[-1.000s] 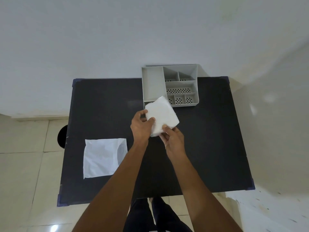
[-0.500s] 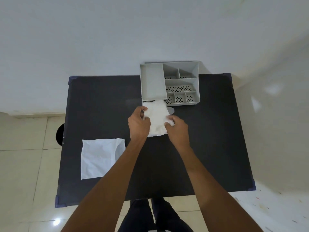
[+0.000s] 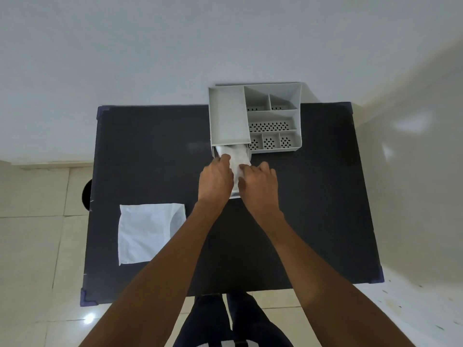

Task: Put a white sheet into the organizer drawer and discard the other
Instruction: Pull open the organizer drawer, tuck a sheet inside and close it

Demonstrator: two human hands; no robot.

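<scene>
Pushed forward since before, the white sheet (image 3: 234,156) now enters the organizer drawer (image 3: 236,195), gripped by left hand (image 3: 215,179) and right hand (image 3: 259,182).

There are two white sheets: one sheet (image 3: 235,159) between the two hands, at the drawer, and one other sheet (image 3: 147,234) lying to the left of the left hand (image 3: 215,179). There are two hands, left and right (image 3: 259,186). One grey organizer (image 3: 255,118) stands just beyond the hands, on one black table (image 3: 150,151).
</scene>
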